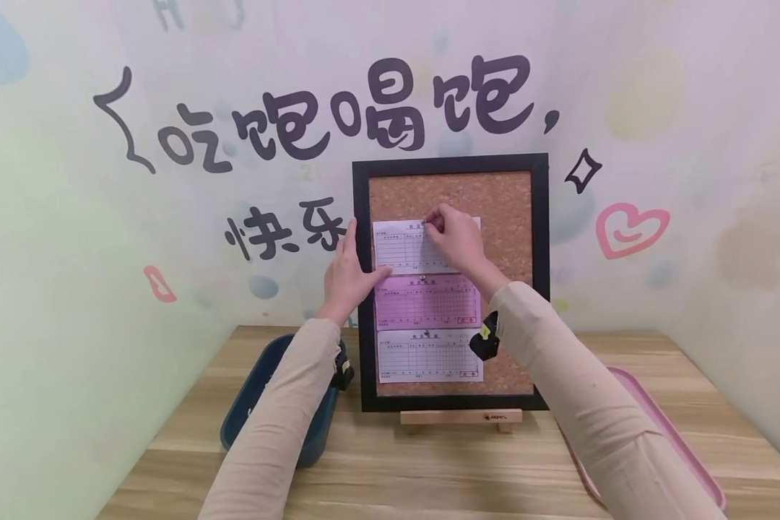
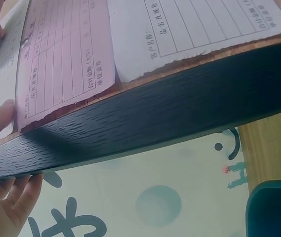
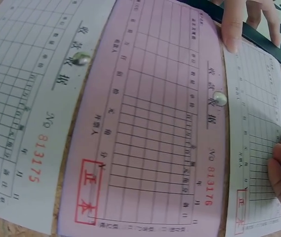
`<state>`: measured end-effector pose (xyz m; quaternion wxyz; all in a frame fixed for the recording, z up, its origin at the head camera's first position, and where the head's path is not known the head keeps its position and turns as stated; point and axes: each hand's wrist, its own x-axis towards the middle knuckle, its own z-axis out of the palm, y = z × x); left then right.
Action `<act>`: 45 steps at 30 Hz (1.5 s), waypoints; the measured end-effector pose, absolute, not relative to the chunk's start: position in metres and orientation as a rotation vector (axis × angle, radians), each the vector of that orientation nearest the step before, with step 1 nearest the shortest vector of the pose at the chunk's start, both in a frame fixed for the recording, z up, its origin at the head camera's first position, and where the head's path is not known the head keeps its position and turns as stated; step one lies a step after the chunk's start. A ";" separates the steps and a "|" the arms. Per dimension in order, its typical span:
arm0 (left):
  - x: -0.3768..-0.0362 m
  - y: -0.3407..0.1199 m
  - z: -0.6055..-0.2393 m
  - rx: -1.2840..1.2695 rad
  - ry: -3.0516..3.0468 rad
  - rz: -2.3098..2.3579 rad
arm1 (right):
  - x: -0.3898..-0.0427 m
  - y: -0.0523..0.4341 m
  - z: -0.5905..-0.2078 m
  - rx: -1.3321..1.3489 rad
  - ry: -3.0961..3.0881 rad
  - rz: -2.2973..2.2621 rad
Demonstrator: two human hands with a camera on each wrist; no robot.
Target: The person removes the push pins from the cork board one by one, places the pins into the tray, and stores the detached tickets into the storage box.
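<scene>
Item: top white paper receipt slip (image 1: pixel 403 248) on our black-framed cork board (image 1: pixel 520 209). Thin, light, tear-prone; best steadied at edges. Our left hand (image 1: pixel 347 274) presses it flat; right hand (image 1: pixel 451 235) pinches something at its top.

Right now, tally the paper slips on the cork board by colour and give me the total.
White slips: 2, the top slip under both hands and the bottom slip
Pink slips: 1, the middle slip
Total: 3 slips on the cork board
</scene>
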<state>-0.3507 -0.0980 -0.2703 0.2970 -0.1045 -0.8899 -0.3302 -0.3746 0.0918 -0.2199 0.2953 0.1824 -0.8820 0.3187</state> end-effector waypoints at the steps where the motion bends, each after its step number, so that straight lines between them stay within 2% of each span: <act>1: -0.351 -0.098 -0.270 -0.280 -2.363 -0.879 | -0.374 0.091 -0.218 0.480 -2.361 0.852; 17: -0.349 -0.101 -0.273 -0.292 -2.373 -0.891 | -0.373 0.089 -0.218 0.449 -2.419 0.825; 37: -0.351 -0.103 -0.271 -0.309 -2.361 -0.864 | -0.372 0.092 -0.204 0.622 -2.467 0.527; 45: -0.351 -0.100 -0.270 -0.301 -2.392 -0.865 | -0.378 0.099 -0.207 0.632 -2.480 0.619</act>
